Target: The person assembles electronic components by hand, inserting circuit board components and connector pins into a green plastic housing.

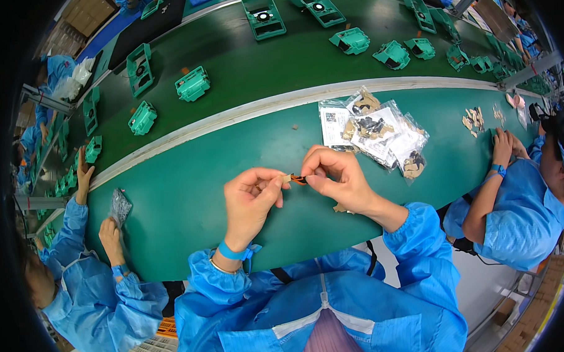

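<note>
Above the green bench, my hands meet fingertip to fingertip. My left hand (pixel 250 200) pinches a small tan piece (pixel 287 179) between thumb and fingers. My right hand (pixel 339 177) is closed on a small black part with orange wires (pixel 299 180), which touches the tan piece; its exact kind is too small to tell. Just beyond my right hand lie clear plastic bags (pixel 385 134) of tan and black pieces with white paper labels. A few loose tan pieces (pixel 340 208) show partly under my right wrist. A blue band (pixel 236 251) circles my left wrist.
Past a pale metal rail (pixel 230 113), a dark green conveyor (pixel 228 66) carries several teal plastic housings (pixel 193 84). At left, a co-worker's hand touches a grey bag (pixel 120 206). A co-worker (pixel 513 205) sits at right near piles of tan pieces (pixel 474 121).
</note>
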`<state>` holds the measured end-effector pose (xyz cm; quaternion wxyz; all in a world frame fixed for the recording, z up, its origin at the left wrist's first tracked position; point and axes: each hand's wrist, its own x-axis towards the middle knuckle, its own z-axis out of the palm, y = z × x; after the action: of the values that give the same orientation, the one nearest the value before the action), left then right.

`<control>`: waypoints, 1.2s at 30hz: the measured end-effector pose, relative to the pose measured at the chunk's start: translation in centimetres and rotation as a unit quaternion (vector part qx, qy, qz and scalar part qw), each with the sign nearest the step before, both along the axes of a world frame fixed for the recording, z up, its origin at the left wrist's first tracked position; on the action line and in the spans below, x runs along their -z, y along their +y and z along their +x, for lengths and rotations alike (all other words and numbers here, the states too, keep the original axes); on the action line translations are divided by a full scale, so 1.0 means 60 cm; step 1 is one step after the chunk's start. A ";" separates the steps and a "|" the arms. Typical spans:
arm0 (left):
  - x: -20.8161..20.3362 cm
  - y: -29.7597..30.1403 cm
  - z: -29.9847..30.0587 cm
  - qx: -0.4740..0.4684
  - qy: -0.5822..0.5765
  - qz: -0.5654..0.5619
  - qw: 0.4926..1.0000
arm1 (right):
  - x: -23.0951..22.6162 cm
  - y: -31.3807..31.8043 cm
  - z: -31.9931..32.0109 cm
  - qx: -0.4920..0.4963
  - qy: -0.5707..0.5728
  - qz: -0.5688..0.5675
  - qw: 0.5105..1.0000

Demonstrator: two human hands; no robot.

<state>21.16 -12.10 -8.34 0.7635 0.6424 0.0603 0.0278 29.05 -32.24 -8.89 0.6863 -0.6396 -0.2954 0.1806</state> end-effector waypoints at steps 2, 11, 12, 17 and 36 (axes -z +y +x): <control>-0.003 0.000 0.000 0.001 0.001 -0.004 1.000 | -0.001 0.001 0.000 -0.024 0.092 0.039 0.995; -0.002 0.001 -0.002 0.010 0.029 -0.030 0.999 | -0.007 -0.006 -0.001 -0.048 0.142 0.056 0.987; -0.002 0.001 -0.002 0.015 0.039 -0.039 0.998 | -0.005 -0.006 -0.002 -0.050 0.143 0.053 0.987; 0.000 0.001 -0.001 0.012 0.037 -0.050 0.998 | -0.007 -0.003 -0.004 -0.039 0.111 0.064 0.991; 0.009 -0.008 0.002 -0.130 -0.223 0.277 0.925 | -0.008 0.003 0.001 0.067 0.019 0.048 0.996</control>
<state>21.31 -12.55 -8.90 0.5381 0.7923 -0.0385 0.2849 29.09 -32.06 -8.40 0.7324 -0.6207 -0.2470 0.1321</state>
